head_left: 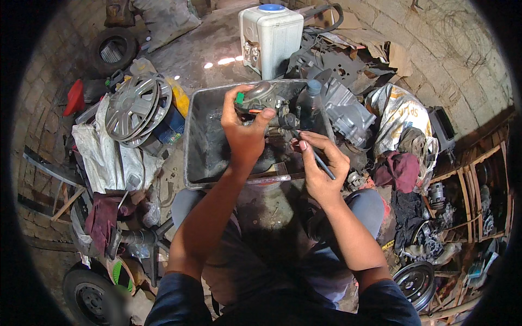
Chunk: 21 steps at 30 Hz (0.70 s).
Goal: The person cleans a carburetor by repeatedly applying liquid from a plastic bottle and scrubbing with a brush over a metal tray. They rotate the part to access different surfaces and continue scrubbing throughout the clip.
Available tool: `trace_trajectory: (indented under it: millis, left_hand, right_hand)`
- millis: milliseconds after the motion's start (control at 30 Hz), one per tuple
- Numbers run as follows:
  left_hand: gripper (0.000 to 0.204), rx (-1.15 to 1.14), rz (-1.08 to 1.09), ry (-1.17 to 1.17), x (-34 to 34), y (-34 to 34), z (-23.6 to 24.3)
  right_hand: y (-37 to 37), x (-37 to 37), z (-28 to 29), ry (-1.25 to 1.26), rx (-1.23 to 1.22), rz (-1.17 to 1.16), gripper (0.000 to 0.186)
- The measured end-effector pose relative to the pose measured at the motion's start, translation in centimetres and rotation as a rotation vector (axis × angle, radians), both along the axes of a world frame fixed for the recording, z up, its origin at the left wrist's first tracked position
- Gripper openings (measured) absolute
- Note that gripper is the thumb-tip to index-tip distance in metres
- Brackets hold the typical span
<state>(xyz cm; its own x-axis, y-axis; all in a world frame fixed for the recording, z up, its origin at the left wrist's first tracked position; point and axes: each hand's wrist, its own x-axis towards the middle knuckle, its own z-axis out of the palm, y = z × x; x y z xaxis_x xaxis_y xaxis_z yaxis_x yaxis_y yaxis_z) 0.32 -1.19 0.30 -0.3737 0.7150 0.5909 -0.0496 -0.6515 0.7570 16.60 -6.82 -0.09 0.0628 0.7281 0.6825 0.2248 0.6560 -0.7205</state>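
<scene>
My left hand [243, 136] is closed round a metal engine part [262, 96] with a rounded top, small fittings and a green piece at its left side. The part is held up over a dark grey plastic tub [191, 157]. In my right hand [328, 168] a slim, dark, pen-shaped tool [324, 166] is pinched between thumb and fingers. Its upper end points at the lower right side of the part; whether it touches cannot be made out. A clear plastic bottle [310, 100] with a blue-grey cap stands in the tub, right of the part.
Beyond the tub stands a white jerrycan-like container [277, 41] with a blue lid. Wheel covers [133, 108] lie at the left, a grey metal casing [345, 111] at the right. A wooden rack [473, 195] with metal parts and a wheel [89, 296] flank my legs.
</scene>
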Motion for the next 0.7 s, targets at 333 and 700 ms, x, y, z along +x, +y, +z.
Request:
trace_trajectory:
  millis: [333, 700]
  left_hand:
    - [0.053, 0.005, 0.002, 0.014, -0.1, 0.3, -0.5]
    - [0.043, -0.048, -0.061, -0.206, -0.2, 1.5, -1.3]
  right_hand:
    - [-0.3, 0.2, 0.9, -0.182, 0.138, 0.027, 0.013]
    - [-0.2, 1.2, 1.3, 0.516, -0.415, 0.309, 0.018]
